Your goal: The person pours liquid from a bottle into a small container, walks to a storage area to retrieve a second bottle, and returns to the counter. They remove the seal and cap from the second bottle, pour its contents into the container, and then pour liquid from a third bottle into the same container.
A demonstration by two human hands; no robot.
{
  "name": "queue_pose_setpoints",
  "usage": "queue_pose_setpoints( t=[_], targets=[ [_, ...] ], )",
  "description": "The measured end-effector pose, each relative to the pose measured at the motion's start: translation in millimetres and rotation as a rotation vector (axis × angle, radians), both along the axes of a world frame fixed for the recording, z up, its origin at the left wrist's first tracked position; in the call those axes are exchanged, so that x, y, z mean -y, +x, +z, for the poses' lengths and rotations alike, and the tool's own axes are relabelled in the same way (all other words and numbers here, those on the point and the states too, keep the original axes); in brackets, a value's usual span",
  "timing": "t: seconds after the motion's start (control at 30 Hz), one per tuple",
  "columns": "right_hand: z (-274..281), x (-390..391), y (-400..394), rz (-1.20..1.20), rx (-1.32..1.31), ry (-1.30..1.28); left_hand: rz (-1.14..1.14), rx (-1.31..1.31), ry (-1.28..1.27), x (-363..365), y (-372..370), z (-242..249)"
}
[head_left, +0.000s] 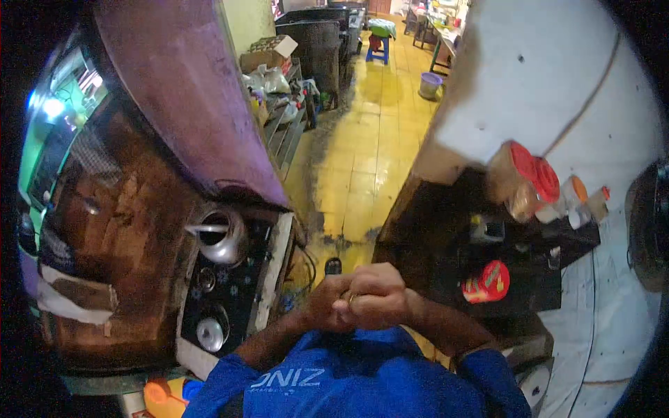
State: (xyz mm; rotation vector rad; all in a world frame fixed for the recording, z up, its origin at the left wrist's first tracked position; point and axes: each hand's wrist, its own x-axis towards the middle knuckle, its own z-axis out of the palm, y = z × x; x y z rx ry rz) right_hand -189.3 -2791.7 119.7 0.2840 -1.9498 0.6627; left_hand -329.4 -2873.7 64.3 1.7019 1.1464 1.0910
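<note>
My left hand (329,301) and my right hand (378,292) are pressed together in front of my chest. Both have their fingers closed, and the right one overlaps the left. A ring (351,298) shows on a finger between them. Whatever they may hold is hidden. Beneath them is my blue shirt (348,376) with pale lettering. The nearest objects stand off to the sides: a stove (226,284) at left carrying a metal kettle (224,240), and a red container (496,281) at right on a dark surface.
Yellow floor tiles (355,153) run ahead between the counters. At left are a brown tabletop (125,230) and a shelf (284,146) with bags. Red-lidded jars (533,171) stand at right. Farther off are a purple bucket (430,85) and a blue stool (377,51).
</note>
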Motion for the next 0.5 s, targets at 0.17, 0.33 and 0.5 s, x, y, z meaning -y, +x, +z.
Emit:
queue_pose_setpoints(
  t=[0.17, 0.33, 0.5],
  targets=[
    [15.3, -102.0, -70.3, 0.059, 0.13, 0.009, -0.355, 0.207, 0.077, -119.5, -76.9, -19.2],
    [42.3, -200.2, -149.8, 0.033, 0.028, -0.062, -0.294, 0.252, -0.009, -218.8, -149.6, 0.1],
    [16.5, -304.7, -208.5, -0.087, 0.061, -0.192, -0.116, 0.277, -0.033, -308.4, -199.4, 15.4]
  ],
)
